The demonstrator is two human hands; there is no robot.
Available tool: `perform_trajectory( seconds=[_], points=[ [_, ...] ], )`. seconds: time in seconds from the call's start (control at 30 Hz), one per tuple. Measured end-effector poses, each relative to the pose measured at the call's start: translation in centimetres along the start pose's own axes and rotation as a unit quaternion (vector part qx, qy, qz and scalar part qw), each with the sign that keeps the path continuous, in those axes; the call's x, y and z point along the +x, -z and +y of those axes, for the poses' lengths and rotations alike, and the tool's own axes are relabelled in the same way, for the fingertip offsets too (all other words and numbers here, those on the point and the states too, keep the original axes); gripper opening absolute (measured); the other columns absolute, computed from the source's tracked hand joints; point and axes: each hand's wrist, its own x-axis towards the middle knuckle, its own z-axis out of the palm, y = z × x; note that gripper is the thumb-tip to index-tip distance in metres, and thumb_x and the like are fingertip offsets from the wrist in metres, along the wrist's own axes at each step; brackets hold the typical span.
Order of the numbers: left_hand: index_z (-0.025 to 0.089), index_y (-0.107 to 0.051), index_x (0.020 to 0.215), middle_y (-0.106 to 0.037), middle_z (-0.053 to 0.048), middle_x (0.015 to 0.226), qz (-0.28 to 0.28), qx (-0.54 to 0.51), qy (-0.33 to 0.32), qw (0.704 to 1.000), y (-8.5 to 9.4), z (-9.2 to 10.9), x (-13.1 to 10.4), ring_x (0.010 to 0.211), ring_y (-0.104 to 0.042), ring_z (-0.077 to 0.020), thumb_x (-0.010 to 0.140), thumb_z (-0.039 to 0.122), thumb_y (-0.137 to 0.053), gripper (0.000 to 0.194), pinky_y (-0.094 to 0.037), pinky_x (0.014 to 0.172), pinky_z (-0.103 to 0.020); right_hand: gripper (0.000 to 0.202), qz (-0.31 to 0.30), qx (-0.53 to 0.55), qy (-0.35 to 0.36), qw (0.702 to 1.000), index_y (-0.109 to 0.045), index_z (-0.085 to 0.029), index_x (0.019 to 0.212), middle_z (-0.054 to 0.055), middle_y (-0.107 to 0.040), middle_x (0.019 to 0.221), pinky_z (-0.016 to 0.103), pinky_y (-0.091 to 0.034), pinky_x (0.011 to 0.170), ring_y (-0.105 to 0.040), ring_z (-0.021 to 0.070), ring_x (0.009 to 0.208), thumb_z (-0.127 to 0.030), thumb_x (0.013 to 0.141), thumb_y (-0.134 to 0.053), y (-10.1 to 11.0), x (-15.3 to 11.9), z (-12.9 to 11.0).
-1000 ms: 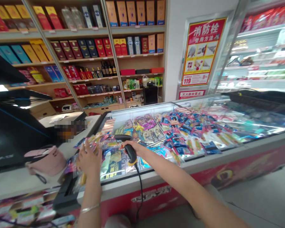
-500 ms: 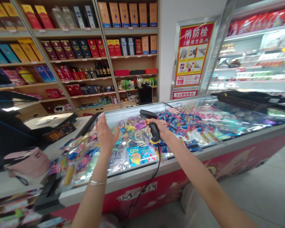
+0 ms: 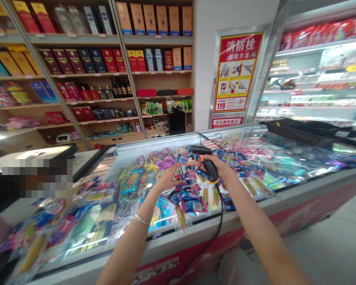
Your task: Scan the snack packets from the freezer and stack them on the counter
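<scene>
A black barcode scanner with yellow trim [image 3: 210, 168] is gripped in my right hand [image 3: 218, 166], its head pointing left and its cable hanging down over the counter's front. My left hand [image 3: 168, 179] is just left of it, fingers spread and holding nothing, over the packaged snacks. Blue and pink snack packets [image 3: 191, 198] lie on the glass-topped counter [image 3: 225, 215] below both hands. A silver bracelet [image 3: 141, 220] circles my left wrist. Whether my left fingertips touch any packet is unclear.
More wrapped snacks [image 3: 35, 253] lie at the counter's left end, beside a dark screen partly pixelated. A black tray [image 3: 302, 132] sits at the far right. Shelves of boxes [image 3: 99, 37] stand behind, and a red poster [image 3: 239, 73] hangs on the wall.
My left hand has moved right and lower, closer to the scanner. The scanner has shifted right with my right hand. More blue and pink packets show in front of my hands.
</scene>
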Motion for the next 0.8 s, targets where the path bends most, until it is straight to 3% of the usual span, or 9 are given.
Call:
perform_trajectory(
  seconds=[0.1, 0.23, 0.37, 0.53, 0.63, 0.8],
  points=[
    [0.020, -0.030, 0.146, -0.042, -0.018, 0.145, -0.013, -0.007, 0.019, 1.000, -0.5, -0.8, -0.6, 0.132, -0.042, -0.0304, 0.079, 0.053, -0.061, 0.081, -0.034, 0.108, -0.047, 0.012, -0.025, -0.007, -0.012, 1.000, -0.064, -0.013, 0.072, 0.006, -0.067, 0.059, 0.020, -0.050, 0.044, -0.059, 0.0119, 0.044, -0.022, 0.080, -0.064, 0.8, 1.6, 0.9],
    [0.018, -0.027, 0.148, -0.042, -0.018, 0.145, -0.025, 0.000, 0.032, 0.999, -0.6, -0.8, -1.1, 0.132, -0.042, -0.0316, 0.078, 0.051, -0.062, 0.085, -0.033, 0.109, -0.049, 0.015, 0.007, -0.011, -0.032, 0.999, -0.064, -0.012, 0.069, 0.006, -0.067, 0.058, 0.020, -0.049, 0.041, -0.057, 0.0109, 0.041, -0.020, 0.081, -0.062, 1.3, 2.4, 1.8],
    [0.021, -0.031, 0.147, -0.044, -0.014, 0.145, -0.046, 0.000, 0.006, 0.999, -0.7, -0.5, -1.0, 0.131, -0.043, -0.0291, 0.080, 0.041, -0.060, 0.076, -0.033, 0.109, -0.047, 0.015, 0.032, 0.006, -0.050, 0.998, -0.063, -0.011, 0.071, 0.006, -0.068, 0.061, 0.019, -0.049, 0.040, -0.057, 0.0102, 0.041, -0.019, 0.083, -0.059, 1.6, 2.2, 2.1],
    [0.026, -0.039, 0.144, -0.047, -0.010, 0.143, -0.082, 0.006, -0.016, 0.997, -0.8, -0.5, -1.0, 0.130, -0.044, -0.0267, 0.086, 0.044, -0.052, 0.061, -0.032, 0.110, -0.047, 0.017, 0.037, 0.023, -0.052, 0.998, -0.063, -0.011, 0.072, 0.005, -0.066, 0.059, 0.017, -0.048, 0.040, -0.056, 0.0094, 0.041, -0.018, 0.085, -0.056, 1.7, 2.2, 2.1],
    [0.029, -0.040, 0.143, -0.052, -0.009, 0.137, -0.074, 0.055, -0.009, 0.996, -0.9, -0.6, -1.1, 0.124, -0.049, -0.0263, 0.088, 0.043, -0.049, 0.057, -0.036, 0.106, -0.046, 0.015, 0.043, 0.025, -0.056, 0.997, -0.063, -0.012, 0.073, 0.005, -0.066, 0.060, 0.018, -0.048, 0.039, -0.056, 0.0099, 0.041, -0.019, 0.084, -0.057, 1.7, 2.2, 2.1],
    [0.035, -0.054, 0.132, -0.053, -0.007, 0.136, -0.021, 0.178, 0.029, 0.983, -1.4, -1.1, -1.4, 0.122, -0.049, -0.0258, 0.091, 0.030, -0.045, 0.042, -0.035, 0.106, -0.048, 0.012, 0.040, 0.013, -0.053, 0.998, -0.063, -0.012, 0.073, 0.005, -0.067, 0.060, 0.019, -0.047, 0.038, -0.055, 0.0100, 0.040, -0.019, 0.082, -0.060, 1.6, 2.1, 2.1]
  ],
)
